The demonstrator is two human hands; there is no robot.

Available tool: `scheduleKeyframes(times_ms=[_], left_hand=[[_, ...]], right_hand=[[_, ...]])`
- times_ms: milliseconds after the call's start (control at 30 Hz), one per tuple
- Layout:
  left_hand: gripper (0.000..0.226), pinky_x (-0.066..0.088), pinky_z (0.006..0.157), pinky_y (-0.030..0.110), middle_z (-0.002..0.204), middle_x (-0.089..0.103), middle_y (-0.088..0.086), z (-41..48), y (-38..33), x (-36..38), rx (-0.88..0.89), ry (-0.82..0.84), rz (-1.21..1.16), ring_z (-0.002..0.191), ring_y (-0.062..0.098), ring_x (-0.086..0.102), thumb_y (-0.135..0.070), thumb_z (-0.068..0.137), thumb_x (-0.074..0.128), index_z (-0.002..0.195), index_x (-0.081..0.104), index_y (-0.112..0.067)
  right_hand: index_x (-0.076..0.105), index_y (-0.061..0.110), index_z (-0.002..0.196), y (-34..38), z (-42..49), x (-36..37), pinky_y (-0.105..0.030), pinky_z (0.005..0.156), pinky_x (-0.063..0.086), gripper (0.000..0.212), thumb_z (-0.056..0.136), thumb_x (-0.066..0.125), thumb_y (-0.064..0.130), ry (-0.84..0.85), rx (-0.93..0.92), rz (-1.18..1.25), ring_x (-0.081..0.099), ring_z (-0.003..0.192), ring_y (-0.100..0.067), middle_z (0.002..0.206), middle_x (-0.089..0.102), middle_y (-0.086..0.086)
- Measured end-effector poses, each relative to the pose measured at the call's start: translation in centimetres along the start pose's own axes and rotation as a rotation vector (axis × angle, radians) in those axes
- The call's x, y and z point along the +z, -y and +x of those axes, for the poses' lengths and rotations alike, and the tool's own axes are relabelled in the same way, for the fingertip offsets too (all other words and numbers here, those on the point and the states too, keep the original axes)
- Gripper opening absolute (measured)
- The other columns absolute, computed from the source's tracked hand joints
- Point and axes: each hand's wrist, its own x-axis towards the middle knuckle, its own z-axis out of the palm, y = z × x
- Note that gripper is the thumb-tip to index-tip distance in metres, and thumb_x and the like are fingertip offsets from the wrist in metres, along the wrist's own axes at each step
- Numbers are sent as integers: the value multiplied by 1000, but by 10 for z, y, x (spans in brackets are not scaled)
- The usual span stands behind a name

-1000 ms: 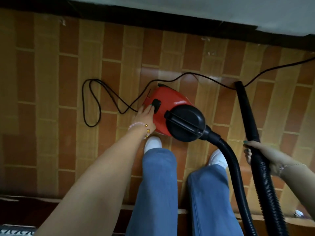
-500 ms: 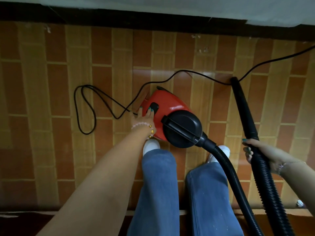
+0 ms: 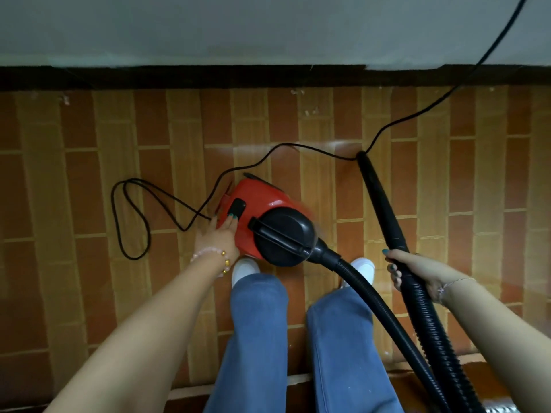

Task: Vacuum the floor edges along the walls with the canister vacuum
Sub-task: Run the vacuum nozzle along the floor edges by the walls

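Red plastic is what your left hand rests on. The vacuum sits on the floor just ahead of your shoes and well short of the floor's far edge. Your fingers lie fairly straight along its side, with one fingertip at the black switch. Your right hand is wrapped round the wand where it joins the ribbed hose, and the wand's tip points toward the far edge. This looks like the switching-on step, so press the switch squarely with one fingertip and steady the body with your palm so it doesn't slide on the glossy floor. Hold the wand firmly, since it may tug when suction starts. Watch the cord: it loops on the floor to the left of the vacuum, runs right past the wand's tip and climbs the wall at the far right. Lift the tip clear of the cord before you move. The work lies at the far edge, where pale crumbs lie near the dark skirting. Lay the tip low into that seam and draw it slowly along.
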Motion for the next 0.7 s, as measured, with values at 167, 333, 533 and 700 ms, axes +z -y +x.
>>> scheduleKeyframes(times_ms=[167,333,533,700], left_hand=[[70,15,116,47,160,-3,-11,-91,-67,-36,243,-178,179,147,20,-1,-20,93,39,152,1,-23],[68,22,115,42,160,5,-8,-142,-144,-31,460,-207,110,147,21,6,-25,94,42,152,7,-20],[50,35,107,35,147,42,1,-201,-250,1,484,-44,-176,134,22,40,-38,95,41,142,41,-21],[37,44,80,29,96,66,2,-236,-319,33,296,338,-787,88,19,61,-44,96,41,101,64,-15]], right_hand=[[50,9,80,5,-24,-19,-18,36,42,18,89,63,17,32,-55,32,44,33,-11,48,49,-2],[50,10,75,17,-42,-45,-19,38,44,24,88,64,24,74,-86,86,46,36,-12,48,50,-2],[47,9,75,31,-46,-78,-20,38,45,31,89,63,32,150,-62,172,47,36,-14,47,49,-4],[46,7,76,49,-47,-96,-23,40,48,35,94,56,36,213,-36,197,48,37,-17,47,49,-6]])
